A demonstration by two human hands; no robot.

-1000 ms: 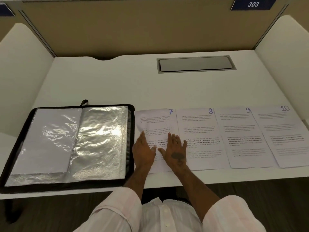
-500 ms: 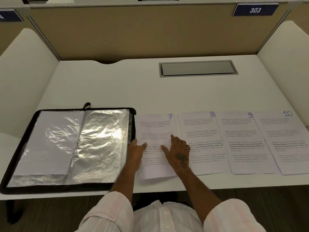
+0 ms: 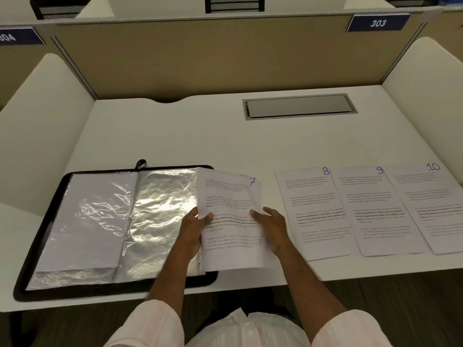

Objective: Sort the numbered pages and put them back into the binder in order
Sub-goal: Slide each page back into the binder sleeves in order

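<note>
My left hand [image 3: 193,230] and right hand [image 3: 273,222] pinch page 7 [image 3: 229,196] by its sides, over the right edge of the binder [image 3: 75,293]

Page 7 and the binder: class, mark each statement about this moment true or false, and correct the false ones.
1. The left hand and the right hand both hold page 7. True.
2. Page 8, page 9 and page 10 lie flat on the desk. True.
3. Page 7 lies flat on the desk. False: it is lifted, and its left edge overlaps the binder.
4. The binder is closed. False: it lies open, showing shiny plastic sleeves.
</note>
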